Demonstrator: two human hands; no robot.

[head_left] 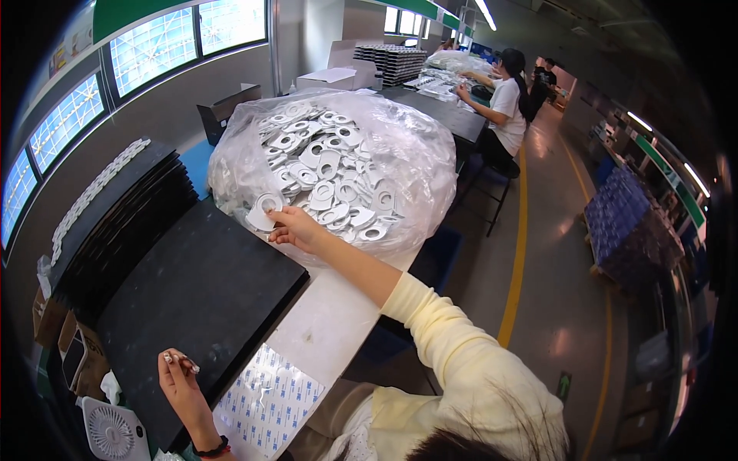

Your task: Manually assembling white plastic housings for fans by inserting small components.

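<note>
My right hand [296, 229] reaches out to the front edge of a large clear plastic bag [419, 154]. Between its thumb and fingers is a flat white piece with a ring-shaped opening [264, 212]. Many loose white pieces of the same kind [323, 190] lie heaped in the open bag. Over the near end of a black board [192, 284], my left hand [181, 384] is closed, fingers curled. Something small and pale shows at its fingertips, too small to name.
Stacked black trays [123, 223] stand at the left, white pieces lined along the top. A printed white-and-blue sheet [269, 396] lies nearest me. At lower left are a white fan [114, 430] and a cardboard box [88, 357]. A co-worker [503, 107] sits farther along the bench.
</note>
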